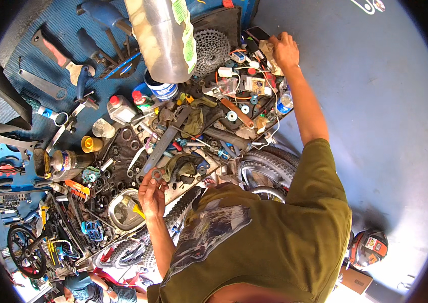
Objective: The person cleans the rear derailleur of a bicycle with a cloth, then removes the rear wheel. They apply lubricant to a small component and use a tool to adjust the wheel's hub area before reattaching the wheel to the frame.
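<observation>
Over the cluttered workbench, my left hand [151, 198] pinches a small grey metal ring [157, 174] between thumb and fingers. Close behind it lie a dark olive cloth [179, 164] and a long dark flat bar [162, 146]. My right hand [286, 50] stretches out to the far right end of the bench. Its curled fingers are on a piece of crumpled brown paper [270, 56], beside a dark phone [258, 34]. An adjustable wrench with an orange-brown handle [237, 112] rests among small parts between the hands.
A bicycle cassette [211, 52] stands at the back, near a hanging clear cylinder [161, 40]. Tools hang on the blue pegboard [22, 45]. A metal tray [123, 209] sits left of my left hand. Bicycle tyres [269, 166] are below the bench edge. Another person [90, 288] appears lower left.
</observation>
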The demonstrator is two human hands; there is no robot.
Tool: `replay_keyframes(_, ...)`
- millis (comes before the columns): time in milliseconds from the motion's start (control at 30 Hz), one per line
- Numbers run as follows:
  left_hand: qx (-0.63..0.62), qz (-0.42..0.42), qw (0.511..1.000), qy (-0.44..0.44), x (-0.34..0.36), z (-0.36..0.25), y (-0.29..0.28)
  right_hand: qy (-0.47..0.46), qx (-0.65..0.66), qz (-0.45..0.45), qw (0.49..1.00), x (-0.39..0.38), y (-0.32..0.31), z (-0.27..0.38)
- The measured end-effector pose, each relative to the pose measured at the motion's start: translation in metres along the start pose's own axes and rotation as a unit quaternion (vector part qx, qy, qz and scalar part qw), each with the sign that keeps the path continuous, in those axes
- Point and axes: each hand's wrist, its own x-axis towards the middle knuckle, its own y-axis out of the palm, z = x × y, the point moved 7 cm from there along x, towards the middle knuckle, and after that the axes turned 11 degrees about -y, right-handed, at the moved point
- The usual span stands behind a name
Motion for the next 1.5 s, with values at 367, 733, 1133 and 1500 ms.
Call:
replay_keyframes(367, 0.015, -0.015, 1.0, 0.001, -0.006, 0.003, -0.008, -0.023, -0.127, 0.219, 0.967, 0.011, 0.002, 0.06)
replay_keyframes(733, -0.013, -0.038, 0.999, 0.007, -0.012, 0.011, -0.015, -0.175, 0.028, 0.265, 0.948, -0.002, 0.068, 0.063)
replay_keyframes(1133, -0.026, -0.052, 0.998, 0.001, -0.013, 0.017, -0.027, -0.223, -0.022, 0.21, 0.952, 0.001, 0.081, 0.066)
replay_keyframes(1500, -0.019, -0.052, 0.998, 0.008, -0.013, 0.017, -0.023, -0.05, -0.075, 0.312, 0.946, 0.027, 0.107, 0.077)
